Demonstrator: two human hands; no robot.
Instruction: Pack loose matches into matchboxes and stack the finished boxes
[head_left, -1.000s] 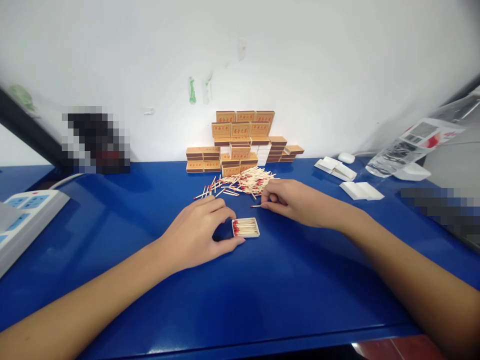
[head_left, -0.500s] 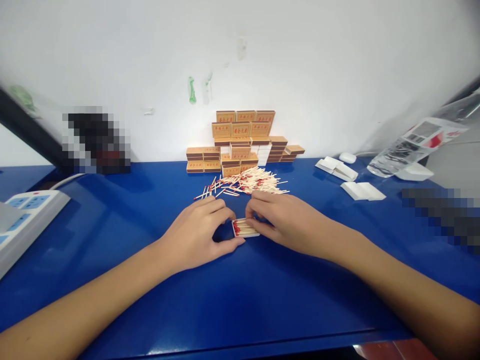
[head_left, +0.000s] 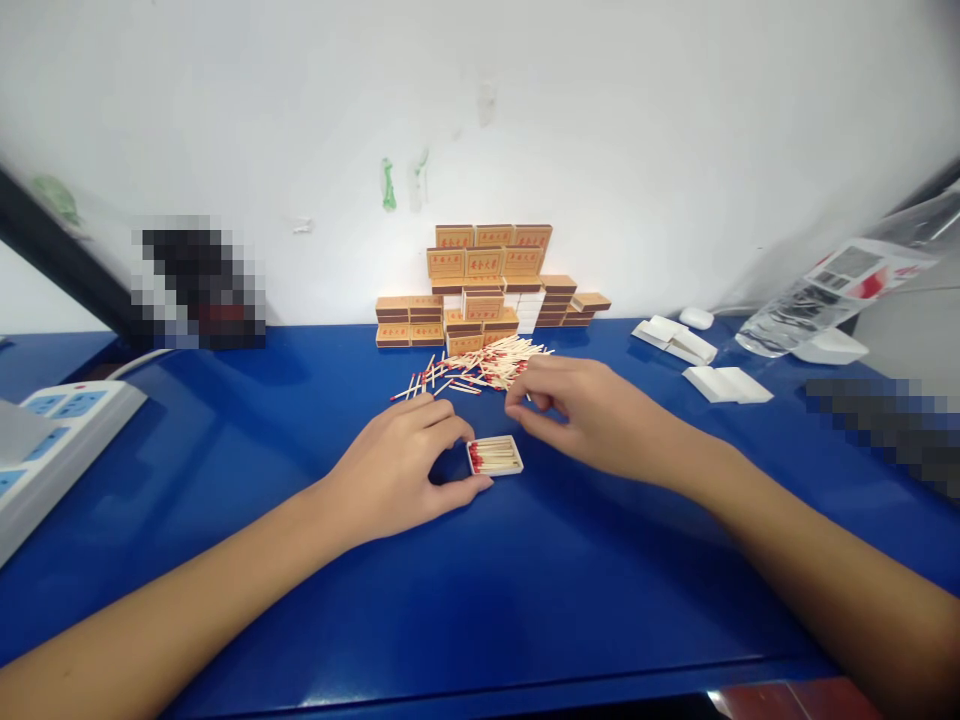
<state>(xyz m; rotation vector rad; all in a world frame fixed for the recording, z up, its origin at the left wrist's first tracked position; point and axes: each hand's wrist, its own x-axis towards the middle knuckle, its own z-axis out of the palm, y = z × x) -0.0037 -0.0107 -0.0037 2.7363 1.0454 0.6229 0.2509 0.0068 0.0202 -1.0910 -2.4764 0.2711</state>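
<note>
A small white matchbox tray (head_left: 519, 468) lies on the blue table, filled with matches (head_left: 496, 455) whose red heads point left. My left hand (head_left: 401, 455) grips the tray's left end between thumb and forefinger. Just up and right of the tray, my right hand (head_left: 581, 405) is raised with its fingers curled and the thumb and forefinger tips close together. Whether anything is pinched there I cannot make out. Behind it spreads a loose heap of red-headed matches (head_left: 499, 365), partly covered by this hand.
Matchboxes (head_left: 484, 262) are stacked against the wall behind the heap. Folded white card pieces (head_left: 727, 383), a small white case (head_left: 696, 318) and a tilted plastic bottle (head_left: 806, 300) lie at the right. A power strip (head_left: 82, 425) is at the left.
My right hand has lifted away from the tray, up and to the right toward the match heap, uncovering the matches inside. My left hand keeps its hold on the tray.
</note>
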